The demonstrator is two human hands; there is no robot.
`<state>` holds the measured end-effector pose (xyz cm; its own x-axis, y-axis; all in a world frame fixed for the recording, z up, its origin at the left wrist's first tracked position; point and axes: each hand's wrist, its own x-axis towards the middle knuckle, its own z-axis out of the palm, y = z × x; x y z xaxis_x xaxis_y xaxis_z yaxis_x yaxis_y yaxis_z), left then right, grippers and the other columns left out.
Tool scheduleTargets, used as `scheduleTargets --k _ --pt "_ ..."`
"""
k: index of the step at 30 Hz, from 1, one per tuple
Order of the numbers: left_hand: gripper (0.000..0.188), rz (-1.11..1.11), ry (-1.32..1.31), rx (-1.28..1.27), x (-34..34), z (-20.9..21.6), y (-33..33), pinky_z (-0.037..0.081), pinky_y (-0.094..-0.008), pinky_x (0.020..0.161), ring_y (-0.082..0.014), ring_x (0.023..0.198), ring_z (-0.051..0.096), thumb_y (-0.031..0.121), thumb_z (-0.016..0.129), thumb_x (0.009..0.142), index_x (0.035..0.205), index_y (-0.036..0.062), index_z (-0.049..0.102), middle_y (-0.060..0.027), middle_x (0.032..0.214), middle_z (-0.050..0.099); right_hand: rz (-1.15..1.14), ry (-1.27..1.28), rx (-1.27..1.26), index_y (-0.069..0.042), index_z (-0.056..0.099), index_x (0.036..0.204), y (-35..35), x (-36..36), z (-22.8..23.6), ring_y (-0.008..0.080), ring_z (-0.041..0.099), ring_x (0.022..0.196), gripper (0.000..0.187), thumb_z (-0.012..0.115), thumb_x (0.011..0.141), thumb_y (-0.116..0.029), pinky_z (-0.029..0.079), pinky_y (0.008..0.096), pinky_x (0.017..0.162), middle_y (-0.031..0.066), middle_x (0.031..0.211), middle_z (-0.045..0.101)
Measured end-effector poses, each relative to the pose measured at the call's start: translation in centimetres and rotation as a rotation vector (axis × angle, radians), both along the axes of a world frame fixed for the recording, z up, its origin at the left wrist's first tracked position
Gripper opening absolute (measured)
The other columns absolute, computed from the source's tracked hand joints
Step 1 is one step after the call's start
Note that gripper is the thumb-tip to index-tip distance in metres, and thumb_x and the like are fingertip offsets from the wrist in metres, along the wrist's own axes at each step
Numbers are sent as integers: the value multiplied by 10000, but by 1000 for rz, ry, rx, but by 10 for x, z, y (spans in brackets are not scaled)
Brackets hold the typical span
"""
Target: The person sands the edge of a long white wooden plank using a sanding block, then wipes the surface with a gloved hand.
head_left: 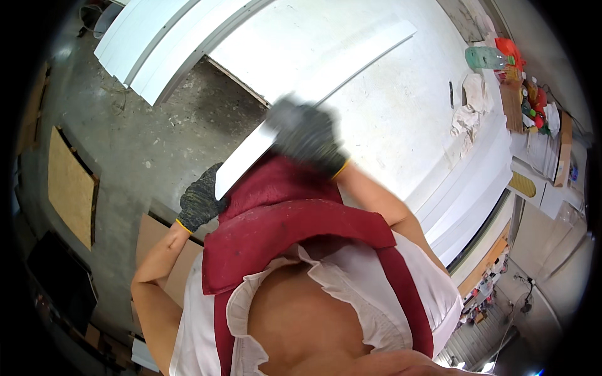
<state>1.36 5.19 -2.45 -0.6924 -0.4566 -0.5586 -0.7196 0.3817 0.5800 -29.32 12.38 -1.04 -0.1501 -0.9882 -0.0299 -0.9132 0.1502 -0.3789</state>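
Observation:
A long, narrow white strip (241,156) runs from beside my waist up and away to the right, its far part lying over the white tabletop (389,106). At the near end, my left hand (202,198), in a dark knitted glove with a yellow cuff, is closed around the strip's end. My right hand (308,136), gloved the same way, is over the middle of the strip. Motion smears its fingers, and I cannot make out whether the blurred grey patch by them is a cloth or part of the glove.
Stacked white panels (160,47) lie at the far left, beyond a gap over the concrete floor (135,144). A crumpled white cloth (471,103) and a green plastic bottle (486,57) are at the right. A wooden board (72,185) stands at the left.

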Motion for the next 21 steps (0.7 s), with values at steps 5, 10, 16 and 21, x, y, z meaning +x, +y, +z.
scheduleTargets --k 5,10,16,21 --pt "855 -25 9 -43 5 -4 -1 504 -449 934 -384 1115 610 213 766 692 1452 88 395 -202 1302 572 279 -317 -68 -175 676 1026 2 50 32 318 662 813 265 615 826 -339 532 457 720 130 943 664" --pt "859 -26 -92 -111 -7 15 3 522 -468 895 -385 1055 630 184 763 705 1466 102 373 -194 1265 585 -36 263 -345 -207 678 1136 -10 -165 -18 273 654 982 263 609 888 -260 533 425 829 52 1144 666" --pt "861 -62 39 -31 -2 8 -11 520 -438 929 -349 1116 631 216 805 705 1459 91 410 -193 1279 603 -888 366 131 -355 541 1396 7 -437 -28 362 562 1244 694 399 860 -771 400 490 1074 135 1365 589" --pt "795 78 102 668 -19 -8 -41 516 -380 956 -232 1173 624 256 849 747 1417 30 487 -150 1300 632 -454 215 -324 -282 608 1339 -35 -416 -13 332 589 1203 581 474 916 -658 432 460 1041 70 1339 620"
